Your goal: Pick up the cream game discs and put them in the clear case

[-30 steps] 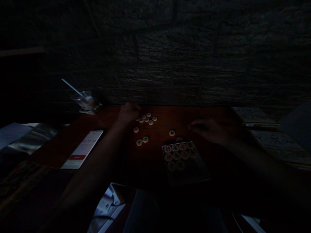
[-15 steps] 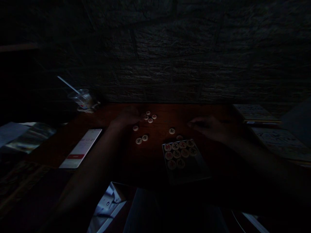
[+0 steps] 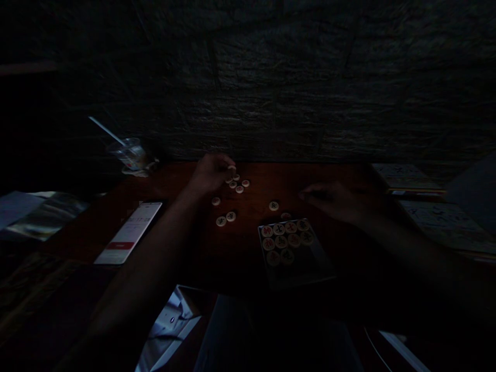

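Note:
My left hand (image 3: pixel 213 171) is closed on a round game piece (image 3: pixel 232 168), raised at its fingertips just behind a cluster of several red-marked pieces (image 3: pixel 239 189). My right hand (image 3: pixel 329 199) rests over the table's right part, fingers curled together; whether anything is in them is too dark to tell. A shallow square tray (image 3: pixel 302 279) holds rows of round pieces with red and dark characters, its front part bare. One dark-marked piece (image 3: pixel 274 205) lies behind the tray. Two touching pieces (image 3: pixel 220 221) and a single red one (image 3: pixel 216 201) lie left of it.
A phone (image 3: pixel 129 232) lies at the left of the wooden table (image 3: pixel 256 170). Behind it stands a plastic cup with a straw (image 3: pixel 134 155). Flat boxes (image 3: pixel 442 222) lie at the right. A dark brick wall (image 3: pixel 271 82) rises behind the table.
My left hand has moved up and slightly right, and a piece now shows raised in its fingertips. My right hand has hardly moved. The view has shifted slightly.

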`<action>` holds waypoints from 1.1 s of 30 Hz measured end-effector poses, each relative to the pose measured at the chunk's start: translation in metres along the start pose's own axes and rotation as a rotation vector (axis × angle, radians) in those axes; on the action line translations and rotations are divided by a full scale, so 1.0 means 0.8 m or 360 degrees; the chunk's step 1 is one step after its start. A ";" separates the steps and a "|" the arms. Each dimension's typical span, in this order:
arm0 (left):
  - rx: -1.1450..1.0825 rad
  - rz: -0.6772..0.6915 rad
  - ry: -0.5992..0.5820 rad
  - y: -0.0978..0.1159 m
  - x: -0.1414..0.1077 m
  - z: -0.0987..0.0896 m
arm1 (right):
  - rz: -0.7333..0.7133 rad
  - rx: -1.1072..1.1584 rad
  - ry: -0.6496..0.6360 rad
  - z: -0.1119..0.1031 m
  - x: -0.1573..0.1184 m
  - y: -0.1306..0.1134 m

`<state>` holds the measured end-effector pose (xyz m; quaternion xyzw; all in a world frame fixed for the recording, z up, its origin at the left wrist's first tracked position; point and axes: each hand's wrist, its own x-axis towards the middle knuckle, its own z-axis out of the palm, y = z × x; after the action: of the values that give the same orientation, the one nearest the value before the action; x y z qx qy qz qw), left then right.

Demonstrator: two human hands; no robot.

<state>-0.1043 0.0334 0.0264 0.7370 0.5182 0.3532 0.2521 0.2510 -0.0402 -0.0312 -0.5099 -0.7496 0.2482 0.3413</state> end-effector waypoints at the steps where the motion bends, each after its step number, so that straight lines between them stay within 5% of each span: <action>1: -0.0153 0.0031 -0.0028 0.003 -0.001 0.009 | 0.0001 -0.0001 0.0003 0.001 0.000 0.000; 9: -0.0532 0.0324 -0.0326 0.053 -0.013 0.086 | -0.0054 0.0022 0.0203 0.004 -0.005 -0.022; 18: -0.0816 0.0414 -0.0406 0.090 -0.027 0.135 | -0.0100 0.0427 0.0309 0.015 -0.019 -0.057; 24: -0.0907 0.0414 -0.0470 0.083 -0.042 0.146 | -0.0126 0.0477 0.0320 0.017 -0.018 -0.050; 33: -0.0721 0.0559 -0.0291 0.083 -0.052 0.146 | -0.0083 0.0613 0.0442 0.021 -0.021 -0.058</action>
<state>0.0171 -0.0286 -0.0084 0.7691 0.2660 0.4303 0.3907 0.2149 -0.0727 -0.0128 -0.4452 -0.6472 0.3052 0.5383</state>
